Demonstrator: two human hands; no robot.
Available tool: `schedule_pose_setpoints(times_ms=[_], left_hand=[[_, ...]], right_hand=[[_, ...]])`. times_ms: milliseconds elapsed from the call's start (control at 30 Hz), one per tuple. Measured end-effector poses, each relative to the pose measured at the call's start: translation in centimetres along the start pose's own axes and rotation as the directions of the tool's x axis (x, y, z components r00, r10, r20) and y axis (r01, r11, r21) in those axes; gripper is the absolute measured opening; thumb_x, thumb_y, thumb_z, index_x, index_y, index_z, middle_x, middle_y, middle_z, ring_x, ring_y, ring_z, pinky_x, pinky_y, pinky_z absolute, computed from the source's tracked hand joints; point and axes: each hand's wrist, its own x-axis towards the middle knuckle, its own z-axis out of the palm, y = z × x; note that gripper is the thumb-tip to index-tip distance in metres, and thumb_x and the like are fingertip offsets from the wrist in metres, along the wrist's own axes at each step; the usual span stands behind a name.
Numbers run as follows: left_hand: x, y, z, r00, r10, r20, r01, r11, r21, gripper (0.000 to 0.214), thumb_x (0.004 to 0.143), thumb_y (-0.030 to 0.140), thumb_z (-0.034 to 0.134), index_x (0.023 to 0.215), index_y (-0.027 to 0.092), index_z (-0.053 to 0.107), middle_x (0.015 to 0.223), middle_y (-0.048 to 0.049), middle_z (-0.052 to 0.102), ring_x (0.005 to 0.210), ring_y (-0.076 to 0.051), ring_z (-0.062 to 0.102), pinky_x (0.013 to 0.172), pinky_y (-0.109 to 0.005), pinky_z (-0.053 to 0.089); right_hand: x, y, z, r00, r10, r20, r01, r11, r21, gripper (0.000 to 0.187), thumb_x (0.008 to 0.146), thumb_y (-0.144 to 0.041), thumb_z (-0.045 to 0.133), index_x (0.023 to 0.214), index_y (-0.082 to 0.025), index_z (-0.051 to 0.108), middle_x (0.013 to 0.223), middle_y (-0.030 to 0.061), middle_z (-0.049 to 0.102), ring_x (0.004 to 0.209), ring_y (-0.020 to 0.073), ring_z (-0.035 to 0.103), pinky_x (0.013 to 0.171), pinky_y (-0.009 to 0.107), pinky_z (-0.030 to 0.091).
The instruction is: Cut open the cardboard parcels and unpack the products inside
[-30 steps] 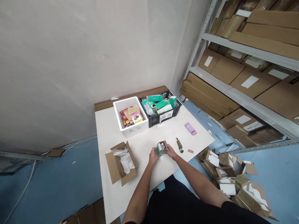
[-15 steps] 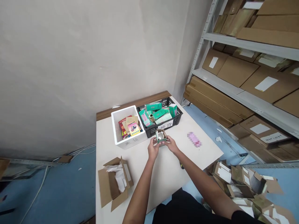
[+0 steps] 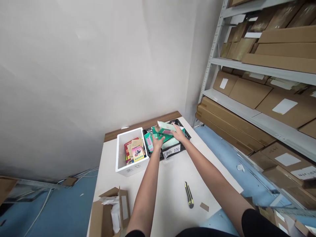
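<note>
Moved: green carton now over black crate, far surface edge | both hands' grip grasping carton: left hand, right hand | advice: lower flat.

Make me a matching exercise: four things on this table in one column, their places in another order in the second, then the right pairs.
1. green box
2. white bin
3. utility knife
4. open cardboard box

A. lying on the table right of the right forearm
B. near left table corner
C. left of the black basket
D. between both hands over the basket

Pairs: 1-D, 2-C, 3-A, 4-B
</note>
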Motion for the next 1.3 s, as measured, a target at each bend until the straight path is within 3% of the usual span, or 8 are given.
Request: schedule_pose_setpoints(times_ms=[133, 267, 500, 700, 900, 1000, 1100, 1300], left_hand=[[-4.6, -3.3, -4.0, 0.966, -0.214, -0.148, 0.225, 0.972, 0.064, 0.094, 0.084, 0.028, 0.078, 0.165, 0.024, 0.03, 0.146, -0.0181, 0.063, 0.11, -0.026, 0.075, 0.091, -0.04, 0.063], [-10.1, -4.1, -9.4, 0.994, -0.076, -0.074, 0.084, 0.991, 0.107, 0.058, 0.09, 0.035, 0.071, 0.145, 0.026, 0.06, 0.149, -0.0142, 0.061, 0.122, -0.027, 0.07, 0.09, -0.037, 0.064], [-19.6, -2.7, -20.9, 0.994, -0.042, -0.105, 0.065, 0.97, 0.235, 0.045, 0.095, 0.033, 0.062, 0.139, 0.028, 0.066, 0.144, -0.0098, 0.065, 0.127, -0.025, 0.065, 0.093, -0.039, 0.064], [-29.3, -7.0, -30.9, 0.975, -0.191, -0.115, 0.22, 0.905, 0.363, 0.048, 0.093, 0.024, 0.058, 0.14, 0.024, 0.064, 0.146, -0.0114, 0.064, 0.132, -0.027, 0.063, 0.103, -0.044, 0.059], [-36.7, -13.0, -39.7, 0.905, -0.414, 0.101, 0.233, 0.678, 0.697, 0.055, 0.082, 0.011, 0.067, 0.136, 0.021, 0.067, 0.146, -0.0129, 0.066, 0.145, -0.031, 0.053, 0.122, -0.049, 0.043], [-39.4, -15.1, -41.3, 0.839, -0.515, 0.175, 0.209, 0.603, 0.77, 0.066, 0.078, 0.016, 0.08, 0.142, 0.019, 0.063, 0.168, -0.0173, 0.042, 0.16, -0.036, 0.031, 0.126, -0.05, 0.037], [-41.1, -16.5, -41.1, 0.852, -0.467, 0.236, 0.138, 0.636, 0.759, 0.052, 0.081, 0.021, 0.082, 0.131, 0.018, 0.068, 0.177, -0.0165, 0.021, 0.164, -0.035, 0.019, 0.127, -0.05, 0.035], [-41.0, -16.6, -38.2, 0.926, -0.322, 0.196, 0.056, 0.632, 0.773, 0.015, 0.092, 0.013, 0.065, 0.099, 0.02, 0.076, 0.174, -0.008, 0.033, 0.161, -0.032, 0.03, 0.118, -0.048, 0.047]], right_hand=[[-4.0, 1.8, 1.7, 0.999, 0.026, -0.021, -0.025, 1.0, 0.012, 0.063, 0.085, -0.028, 0.068, 0.147, -0.029, 0.064, 0.145, 0.0093, 0.064, 0.144, 0.0309, 0.052, 0.123, 0.052, 0.04], [-9.7, 2.0, 5.7, 0.998, 0.04, 0.041, -0.042, 0.997, 0.06, 0.061, 0.087, -0.027, 0.065, 0.148, -0.031, 0.062, 0.152, 0.0096, 0.059, 0.144, 0.0318, 0.052, 0.115, 0.052, 0.049], [-19.0, -3.2, 14.1, 0.965, -0.051, 0.255, 0.039, 0.998, 0.052, 0.059, 0.091, -0.025, 0.063, 0.15, -0.029, 0.06, 0.157, 0.0103, 0.055, 0.147, 0.0291, 0.05, 0.123, 0.052, 0.041], [-29.5, -6.7, 23.7, 0.904, 0.001, 0.427, -0.017, 0.999, 0.034, 0.057, 0.094, -0.025, 0.062, 0.15, -0.033, 0.06, 0.16, 0.0093, 0.051, 0.146, 0.0267, 0.051, 0.116, 0.049, 0.049], [-38.1, -7.7, 34.7, 0.791, 0.024, 0.611, 0.053, 0.993, -0.107, 0.054, 0.09, -0.015, 0.062, 0.143, -0.024, 0.067, 0.156, 0.0134, 0.056, 0.146, 0.0273, 0.053, 0.123, 0.049, 0.042], [-41.2, -7.3, 37.4, 0.688, 0.153, 0.709, 0.125, 0.938, -0.323, 0.059, 0.082, -0.009, 0.07, 0.141, -0.018, 0.069, 0.165, 0.0186, 0.046, 0.155, 0.0335, 0.04, 0.127, 0.054, 0.034], [-43.9, -6.3, 37.6, 0.636, 0.277, 0.72, 0.197, 0.844, -0.498, 0.052, 0.08, -0.01, 0.076, 0.131, -0.014, 0.073, 0.174, 0.0207, 0.026, 0.162, 0.0387, 0.022, 0.128, 0.058, 0.025], [-46.3, -4.1, 35.5, 0.768, 0.311, 0.56, 0.164, 0.75, -0.641, 0.026, 0.094, -0.006, 0.057, 0.105, -0.016, 0.078, 0.175, 0.0137, 0.027, 0.163, 0.0335, 0.022, 0.127, 0.057, 0.029]])
